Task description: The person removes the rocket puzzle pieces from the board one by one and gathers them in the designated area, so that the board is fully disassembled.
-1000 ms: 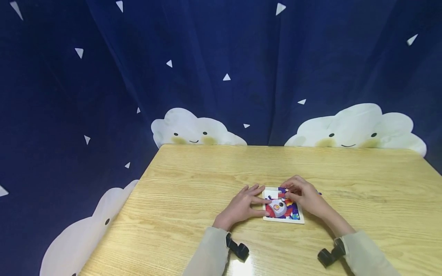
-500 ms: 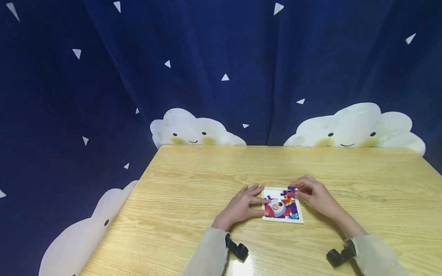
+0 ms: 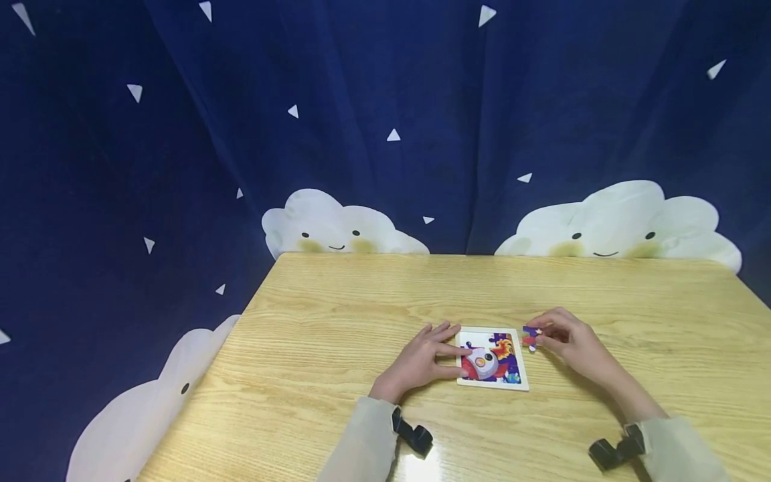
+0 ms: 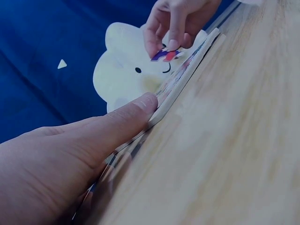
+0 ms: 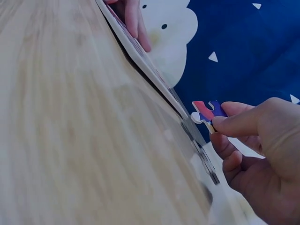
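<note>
A small jigsaw puzzle [image 3: 502, 365] with a penguin picture lies in a white-rimmed tray [image 3: 494, 384] on the table. White backing shows in its upper left part. My left hand [image 3: 421, 361] rests on the tray's left side, fingers spread and fairly straight; its thumb presses the near edge in the left wrist view. Just right of the tray, my right hand [image 3: 575, 341] pinches a purple and red puzzle piece [image 3: 532, 338] between thumb and fingers. In the right wrist view that piece [image 5: 204, 110] is held up off the table, its knob pointing towards the tray.
The wooden table [image 3: 337, 321] reaches back to a dark blue curtain [image 3: 361, 100] with white triangles and smiling clouds. Beside the tray, a thin, jagged-edged flat thing [image 5: 202, 157] lies on the table in the right wrist view; its kind is unclear.
My right hand has drawn the puzzle piece out of the tray's upper part and moved right, clear of the rim. More white backing shows. The left hand has stayed in place.
</note>
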{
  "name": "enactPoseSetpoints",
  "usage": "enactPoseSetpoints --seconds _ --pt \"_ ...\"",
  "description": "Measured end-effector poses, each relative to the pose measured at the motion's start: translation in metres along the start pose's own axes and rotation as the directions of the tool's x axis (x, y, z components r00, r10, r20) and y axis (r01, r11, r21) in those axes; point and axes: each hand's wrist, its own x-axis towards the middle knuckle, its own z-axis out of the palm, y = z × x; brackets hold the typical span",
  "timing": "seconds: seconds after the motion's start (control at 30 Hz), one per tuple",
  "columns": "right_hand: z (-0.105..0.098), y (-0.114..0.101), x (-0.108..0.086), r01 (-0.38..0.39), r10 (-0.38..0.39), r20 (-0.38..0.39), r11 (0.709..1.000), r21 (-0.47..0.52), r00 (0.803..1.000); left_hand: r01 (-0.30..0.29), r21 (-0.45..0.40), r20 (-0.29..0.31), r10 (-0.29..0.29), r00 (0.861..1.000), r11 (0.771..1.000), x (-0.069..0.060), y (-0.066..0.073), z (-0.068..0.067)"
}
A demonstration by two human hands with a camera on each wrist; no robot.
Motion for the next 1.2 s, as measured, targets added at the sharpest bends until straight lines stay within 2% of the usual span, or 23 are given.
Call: enactPoseSetpoints --seconds 0.43,1.0,1.2 --pt "-0.022 0.011 -0.011 -0.057 0.058 0.002 0.995 -0.086 0.998 0.007 -0.03 0.009 -0.006 1.0 1.0 0.0 0.0 0.001" --pt "-0.043 0.032 -0.019 -0.075 0.075 -0.012 0.993 -0.088 0.997 0.006 -0.024 0.003 -0.006 1.0 1.0 0.0 -0.001 0.0" --pt "-0.051 0.035 -0.02 -0.128 0.129 0.002 0.986 -0.106 0.992 0.003 -0.017 0.0 -0.003 1.0 1.0 0.0 -0.001 0.001"
